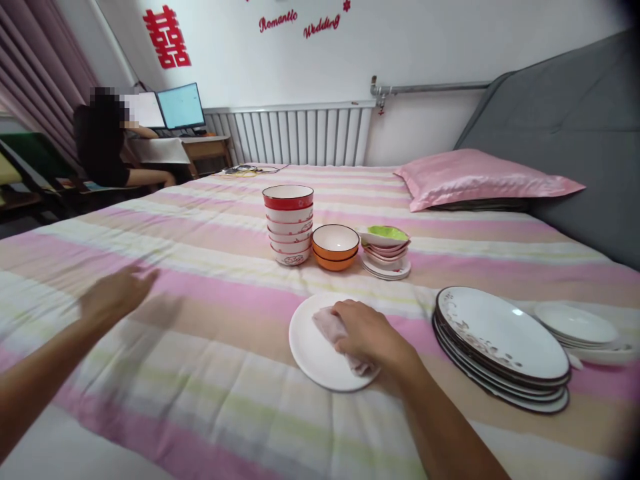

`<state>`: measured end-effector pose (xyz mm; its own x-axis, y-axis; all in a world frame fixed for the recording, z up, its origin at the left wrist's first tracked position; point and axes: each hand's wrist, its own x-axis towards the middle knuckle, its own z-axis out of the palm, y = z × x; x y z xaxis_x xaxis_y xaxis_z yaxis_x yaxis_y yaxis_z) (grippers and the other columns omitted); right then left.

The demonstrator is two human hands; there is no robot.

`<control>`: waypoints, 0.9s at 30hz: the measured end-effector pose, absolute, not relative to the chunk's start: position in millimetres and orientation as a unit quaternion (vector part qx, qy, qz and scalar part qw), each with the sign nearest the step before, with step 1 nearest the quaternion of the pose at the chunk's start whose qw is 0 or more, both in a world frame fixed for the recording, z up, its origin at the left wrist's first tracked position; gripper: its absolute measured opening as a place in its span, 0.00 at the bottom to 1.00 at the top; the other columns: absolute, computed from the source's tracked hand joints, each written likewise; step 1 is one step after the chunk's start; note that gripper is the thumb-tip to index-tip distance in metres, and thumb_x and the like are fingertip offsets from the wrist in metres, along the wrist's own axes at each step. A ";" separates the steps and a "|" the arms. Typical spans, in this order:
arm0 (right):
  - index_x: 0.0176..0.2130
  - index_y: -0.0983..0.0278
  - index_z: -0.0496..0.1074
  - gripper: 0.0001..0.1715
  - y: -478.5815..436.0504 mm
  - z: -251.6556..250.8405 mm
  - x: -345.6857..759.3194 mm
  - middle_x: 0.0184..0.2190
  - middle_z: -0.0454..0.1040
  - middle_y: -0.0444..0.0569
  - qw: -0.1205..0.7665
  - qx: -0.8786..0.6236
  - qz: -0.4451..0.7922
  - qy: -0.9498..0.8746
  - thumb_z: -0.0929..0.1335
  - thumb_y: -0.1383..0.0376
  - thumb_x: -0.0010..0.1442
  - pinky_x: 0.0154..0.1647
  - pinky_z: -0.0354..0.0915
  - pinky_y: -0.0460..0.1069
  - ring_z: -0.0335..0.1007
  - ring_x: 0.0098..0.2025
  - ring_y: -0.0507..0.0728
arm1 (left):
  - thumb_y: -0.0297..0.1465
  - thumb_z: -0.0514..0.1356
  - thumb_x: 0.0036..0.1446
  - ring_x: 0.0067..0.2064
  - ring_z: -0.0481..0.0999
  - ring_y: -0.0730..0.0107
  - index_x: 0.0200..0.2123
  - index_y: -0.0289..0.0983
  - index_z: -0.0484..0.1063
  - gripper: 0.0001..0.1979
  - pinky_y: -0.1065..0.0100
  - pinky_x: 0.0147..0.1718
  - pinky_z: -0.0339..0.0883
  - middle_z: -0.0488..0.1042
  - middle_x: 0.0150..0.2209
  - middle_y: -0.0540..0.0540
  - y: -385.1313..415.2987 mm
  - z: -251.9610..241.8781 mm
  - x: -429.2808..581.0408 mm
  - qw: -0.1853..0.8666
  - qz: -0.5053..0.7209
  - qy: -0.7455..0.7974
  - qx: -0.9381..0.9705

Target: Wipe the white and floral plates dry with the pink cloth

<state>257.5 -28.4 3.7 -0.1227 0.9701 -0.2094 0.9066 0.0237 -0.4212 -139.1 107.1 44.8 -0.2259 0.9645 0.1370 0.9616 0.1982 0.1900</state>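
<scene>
On the striped bedspread lies a white plate (309, 338). My right hand (367, 331) grips a folded pale pink cloth (330, 323) over this plate, fingers closed round it. Off to the left, my left hand (117, 291) hovers above the bed, holding nothing, its fingers stretched out and a little blurred. Beyond the plate stand a tall stack of red and white bowls (289, 230), orange bowls (335, 257) nested together, and a pile of small dishes (386, 250) with a green one on top. Right of my right hand sits a stack of large dark-rimmed plates (505, 333).
More small white plates (575, 325) lie at the far right. A pink pillow (485, 177) rests near the grey headboard (560, 113). Cables (250, 171) lie at the bed's far edge. A person (103, 143) sits at a desk with monitors (181, 107).
</scene>
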 end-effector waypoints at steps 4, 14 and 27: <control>0.48 0.63 0.69 0.27 -28.7 6.8 256.9 0.47 0.72 0.53 0.052 -0.659 0.213 -0.720 0.68 0.71 0.45 0.42 0.59 0.49 0.66 0.50 0.61 | 0.59 0.49 0.48 0.30 0.77 0.62 0.35 0.35 0.75 0.34 0.67 0.30 0.66 0.79 0.31 0.41 111.6 28.6 -0.6 0.225 0.073 0.693 0.681; 0.47 0.65 0.68 0.24 -23.7 5.0 258.7 0.48 0.70 0.54 0.044 -0.663 0.205 -0.718 0.69 0.71 0.48 0.43 0.61 0.52 0.65 0.50 0.63 | 0.47 0.62 0.41 0.23 0.69 0.65 0.14 0.38 0.65 0.19 0.69 0.21 0.57 0.71 0.19 0.46 95.2 -24.2 132.3 0.382 0.077 0.547 0.741; 0.49 0.61 0.67 0.27 -2.6 -18.0 259.2 0.51 0.68 0.49 0.242 -0.683 0.093 -0.683 0.60 0.77 0.51 0.51 0.60 0.49 0.61 0.53 0.57 | 0.42 0.51 0.52 0.27 0.66 0.68 0.20 0.39 0.60 0.15 0.70 0.25 0.57 0.67 0.23 0.50 104.2 -30.1 120.0 0.364 0.251 0.491 0.750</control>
